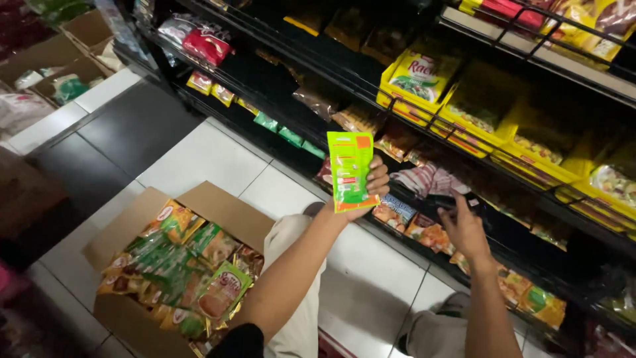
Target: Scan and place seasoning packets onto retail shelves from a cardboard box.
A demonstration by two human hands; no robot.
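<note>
floor boxes: open brown cardboard cartons (63, 50) at 10 o'clock, white and green bags inside, detail too blurred
floor: pale square tiles (199, 156) with a dark grey strip at 9 o'clock
open box: brown cardboard carton (228, 209) at 7 o'clock beside person's knee, packed with glossy green, orange and yellow sachets (179, 265)
top shelf left: red crinkled foil pouch (207, 45) at 11 o'clock, small yellow-red packets (211, 87) on the rail below it
shelf edge: small green tags (289, 136) along the dark metal rail
left hand: (361, 195) at centre, arm raised from 6 o'clock, fingers wrapped round the lower half of a flat bright green plastic sachet with orange corner and red bottom strip (351, 169)
sachet place: held upright in the air in front of the lower shelf, apart from the shelf stock
right hand: (464, 229) at 4 o'clock, fingers loosely spread, tips among the orange-brown printed packets (424, 232) on the low shelf; whether it clasps one, cannot tell
middle shelf: yellow cardboard display trays (464, 126) at 2 o'clock, yellow pouch with green picture (421, 76) standing in the left one
far right: yellow bags (613, 182) at 3 o'clock, red and yellow packs (570, 16) at 1 o'clock
</note>
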